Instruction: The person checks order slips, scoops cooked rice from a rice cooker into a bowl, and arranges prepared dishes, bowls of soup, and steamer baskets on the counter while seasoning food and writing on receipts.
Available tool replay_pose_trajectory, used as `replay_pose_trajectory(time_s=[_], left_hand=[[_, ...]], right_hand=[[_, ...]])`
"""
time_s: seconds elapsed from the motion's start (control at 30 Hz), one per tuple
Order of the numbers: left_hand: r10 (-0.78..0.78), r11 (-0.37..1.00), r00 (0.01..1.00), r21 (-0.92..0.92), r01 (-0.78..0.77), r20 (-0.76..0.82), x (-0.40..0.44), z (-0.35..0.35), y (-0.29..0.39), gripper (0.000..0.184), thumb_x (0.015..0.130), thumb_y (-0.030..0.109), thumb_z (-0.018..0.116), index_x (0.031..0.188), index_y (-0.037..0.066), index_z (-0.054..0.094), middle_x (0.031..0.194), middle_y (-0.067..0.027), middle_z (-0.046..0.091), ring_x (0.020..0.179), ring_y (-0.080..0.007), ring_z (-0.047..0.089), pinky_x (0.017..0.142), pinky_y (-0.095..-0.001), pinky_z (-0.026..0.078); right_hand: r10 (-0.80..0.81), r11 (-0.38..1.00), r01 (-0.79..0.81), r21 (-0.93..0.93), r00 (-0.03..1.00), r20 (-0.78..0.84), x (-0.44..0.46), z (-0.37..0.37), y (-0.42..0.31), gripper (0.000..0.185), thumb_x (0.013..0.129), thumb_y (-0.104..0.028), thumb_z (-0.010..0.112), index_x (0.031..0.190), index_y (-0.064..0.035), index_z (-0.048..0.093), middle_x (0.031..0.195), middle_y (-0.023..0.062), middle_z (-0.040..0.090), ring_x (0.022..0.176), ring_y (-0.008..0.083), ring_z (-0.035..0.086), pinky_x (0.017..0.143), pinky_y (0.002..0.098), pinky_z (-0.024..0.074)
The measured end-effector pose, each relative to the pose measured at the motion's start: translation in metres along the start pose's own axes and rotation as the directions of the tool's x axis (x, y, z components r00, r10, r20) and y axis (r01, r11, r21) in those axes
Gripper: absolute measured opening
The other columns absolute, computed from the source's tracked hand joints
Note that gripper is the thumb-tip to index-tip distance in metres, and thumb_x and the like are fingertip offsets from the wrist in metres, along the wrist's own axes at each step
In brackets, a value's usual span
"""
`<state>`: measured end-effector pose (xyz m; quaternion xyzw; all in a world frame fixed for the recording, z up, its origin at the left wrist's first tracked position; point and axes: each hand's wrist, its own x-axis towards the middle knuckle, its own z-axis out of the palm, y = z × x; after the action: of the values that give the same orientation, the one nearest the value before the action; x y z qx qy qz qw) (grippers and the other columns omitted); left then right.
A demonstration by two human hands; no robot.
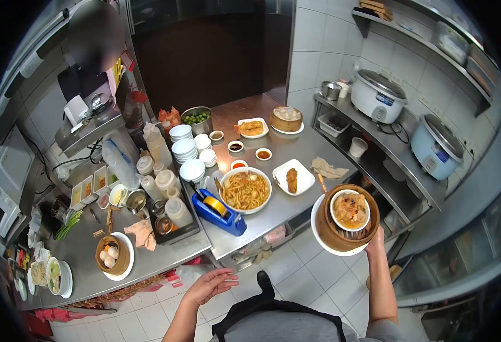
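My right hand (pixel 376 241) grips the edge of a white plate (pixel 318 232) that carries a round bamboo steamer (pixel 327 229). Inside the steamer sits a small white bowl of food in orange sauce (pixel 350 211). Plate and steamer are held up off the counter's right front end. My left hand (pixel 212 285) is empty, fingers stretched out, in front of the counter edge. Nearest to it on the counter are a blue tape dispenser (pixel 219 215) and a large white bowl of noodles (pixel 246 191). Right of the noodles lies a square white plate (pixel 282 188) with a brown fried piece.
Sauce dishes (pixel 263 154), stacked white bowls (pixel 184 150) and another bamboo steamer (pixel 286 119) stand on the counter. Squeeze bottles (pixel 178 212) fill a tray at left, near a steamer of buns (pixel 110 256). Rice cookers (pixel 378 96) line the right shelf. Another person (pixel 94 40) is at upper left.
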<state>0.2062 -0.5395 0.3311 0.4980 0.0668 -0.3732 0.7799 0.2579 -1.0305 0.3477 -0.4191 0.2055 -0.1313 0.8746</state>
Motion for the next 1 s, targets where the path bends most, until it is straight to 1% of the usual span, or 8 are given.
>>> replay_pose_trajectory(time_s=[0.27, 0.33, 0.47, 0.53, 0.6, 0.77, 0.9, 1.0], left_hand=[[0.011, 0.993, 0.949, 0.111, -0.048, 0.315, 0.162, 0.076, 0.099, 0.036, 0.093, 0.022, 0.045, 0.124, 0.004, 0.042, 0.116, -0.0071, 0.053, 0.109, -0.0183, 0.053, 0.089, -0.0259, 0.042], [-0.005, 0.971, 0.957, 0.231, -0.065, 0.289, 0.199, 0.100, 0.136, 0.032, 0.094, 0.019, 0.043, 0.124, 0.006, 0.043, 0.119, -0.0072, 0.052, 0.111, -0.0177, 0.051, 0.091, -0.0263, 0.041], [0.078, 0.919, 0.956, 0.351, -0.179, 0.283, 0.283, 0.123, 0.184, 0.032, 0.092, 0.021, 0.047, 0.121, 0.008, 0.046, 0.113, -0.0018, 0.054, 0.108, -0.0137, 0.053, 0.089, -0.0242, 0.040], [0.083, 0.928, 0.972, 0.339, -0.155, 0.218, 0.324, 0.129, 0.207, 0.031, 0.092, 0.020, 0.049, 0.120, 0.009, 0.047, 0.112, -0.0009, 0.055, 0.106, -0.0127, 0.054, 0.088, -0.0243, 0.040], [0.082, 0.984, 0.992, 0.147, -0.096, 0.097, 0.363, 0.131, 0.227, 0.033, 0.090, 0.014, 0.050, 0.120, 0.002, 0.045, 0.110, -0.0088, 0.057, 0.104, -0.0174, 0.056, 0.088, -0.0261, 0.045], [0.064, 0.994, 0.975, -0.069, -0.080, -0.213, 0.462, 0.101, 0.252, 0.033, 0.091, 0.013, 0.045, 0.122, 0.002, 0.042, 0.112, -0.0124, 0.055, 0.103, -0.0201, 0.057, 0.083, -0.0280, 0.047], [0.071, 0.894, 0.876, -0.359, -0.269, -0.478, 0.544, 0.077, 0.258, 0.033, 0.093, 0.010, 0.038, 0.123, -0.002, 0.033, 0.108, -0.0198, 0.054, 0.097, -0.0267, 0.058, 0.077, -0.0334, 0.050], [-0.015, 0.830, 0.789, -0.447, -0.332, -0.614, 0.593, 0.059, 0.275, 0.036, 0.089, 0.007, 0.037, 0.125, 0.001, 0.034, 0.112, -0.0186, 0.052, 0.095, -0.0240, 0.059, 0.073, -0.0349, 0.048]], right_hand=[[0.030, 0.999, -0.028, -0.019, 0.997, 0.068, 0.186, 0.019, -0.034, 0.032, 0.091, -0.019, 0.043, 0.114, 0.0014, 0.051, 0.108, 0.0156, 0.058, 0.093, 0.0251, 0.060, 0.081, 0.0369, 0.0504], [0.091, 0.996, -0.091, 0.006, 0.995, -0.040, 0.216, 0.046, -0.045, 0.031, 0.092, -0.019, 0.041, 0.113, -0.0001, 0.052, 0.108, 0.0146, 0.058, 0.094, 0.0244, 0.059, 0.082, 0.0363, 0.0497], [0.070, 0.995, -0.058, -0.081, 0.987, 0.144, 0.318, 0.044, -0.036, 0.031, 0.093, -0.018, 0.037, 0.116, 0.0000, 0.049, 0.109, 0.0137, 0.057, 0.093, 0.0223, 0.059, 0.082, 0.0350, 0.0495], [0.104, 0.991, -0.078, -0.105, 0.958, 0.267, 0.373, 0.036, -0.030, 0.031, 0.093, -0.019, 0.038, 0.115, 0.0003, 0.049, 0.106, 0.0133, 0.058, 0.091, 0.0214, 0.060, 0.080, 0.0337, 0.0501], [0.175, 0.977, -0.127, -0.171, 0.937, 0.303, 0.421, 0.039, -0.027, 0.032, 0.092, -0.019, 0.041, 0.117, 0.0001, 0.049, 0.106, 0.0113, 0.059, 0.090, 0.0199, 0.060, 0.079, 0.0319, 0.0501], [0.404, 0.897, -0.295, -0.329, 0.849, 0.341, 0.533, 0.041, -0.011, 0.031, 0.091, -0.020, 0.045, 0.114, -0.0003, 0.052, 0.104, 0.0102, 0.060, 0.091, 0.0190, 0.059, 0.081, 0.0330, 0.0490], [0.526, 0.813, -0.317, -0.488, 0.759, 0.383, 0.605, 0.036, 0.010, 0.031, 0.091, -0.021, 0.045, 0.112, -0.0003, 0.053, 0.102, 0.0096, 0.060, 0.090, 0.0182, 0.059, 0.080, 0.0315, 0.0487], [0.592, 0.770, -0.334, -0.544, 0.692, 0.413, 0.628, 0.043, 0.022, 0.031, 0.091, -0.023, 0.046, 0.111, -0.0003, 0.053, 0.103, 0.0086, 0.059, 0.091, 0.0167, 0.058, 0.080, 0.0290, 0.0479]])
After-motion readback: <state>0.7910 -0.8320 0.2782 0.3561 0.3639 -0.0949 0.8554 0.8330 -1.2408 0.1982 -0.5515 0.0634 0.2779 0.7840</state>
